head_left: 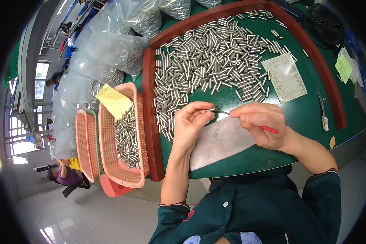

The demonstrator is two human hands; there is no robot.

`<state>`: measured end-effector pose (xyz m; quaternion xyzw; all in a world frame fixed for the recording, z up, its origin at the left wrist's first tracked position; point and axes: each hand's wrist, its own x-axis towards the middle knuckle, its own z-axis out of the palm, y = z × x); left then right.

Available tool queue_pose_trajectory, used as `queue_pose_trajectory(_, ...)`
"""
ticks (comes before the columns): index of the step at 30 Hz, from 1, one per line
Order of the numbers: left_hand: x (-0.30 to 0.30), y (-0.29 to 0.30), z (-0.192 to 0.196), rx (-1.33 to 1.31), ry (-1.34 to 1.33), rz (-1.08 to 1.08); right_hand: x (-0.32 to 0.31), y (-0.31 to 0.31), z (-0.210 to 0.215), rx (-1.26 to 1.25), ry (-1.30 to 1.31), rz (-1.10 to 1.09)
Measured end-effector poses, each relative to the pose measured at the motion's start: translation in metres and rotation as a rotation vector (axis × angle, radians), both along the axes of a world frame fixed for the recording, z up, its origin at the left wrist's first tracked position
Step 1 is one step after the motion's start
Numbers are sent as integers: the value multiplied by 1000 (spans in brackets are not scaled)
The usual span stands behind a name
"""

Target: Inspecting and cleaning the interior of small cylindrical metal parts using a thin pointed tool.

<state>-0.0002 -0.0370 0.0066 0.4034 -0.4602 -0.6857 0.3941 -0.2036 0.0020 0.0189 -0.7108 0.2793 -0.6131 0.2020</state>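
Observation:
Between thumb and fingertips, my left hand pinches a small shiny metal tube. My right hand is closed around a thin tool with a red handle. The slim dark shaft of that tool points left and meets the tube or ends just beside it; which one is too small to tell. Both hands are raised over a whitish cloth or sheet at the table's front edge. Beyond them spreads a large heap of similar metal tubes on the green table.
A dark red frame borders the heap. At left stand a pink basket of tubes with a yellow note, another pink basket and plastic bags. Right: a printed sheet, a knife-like tool, a black fan.

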Motion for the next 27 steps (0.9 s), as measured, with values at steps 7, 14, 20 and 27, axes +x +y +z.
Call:
queue_pose_trajectory(7,-3,2,1,-70,-60,12,2,-2,-5,10,37,-7)
queue_pose_trajectory(14,-7,4,2,-196,-109,42,2,-3,-2,0,107,-22)
queue_pose_trajectory(20,-7,5,2,-227,-121,71,-4,-2,-1,58,84,-44)
queue_pose_trajectory(27,-8,9,3,-462,-400,191,-3,0,4,-310,253,-3)
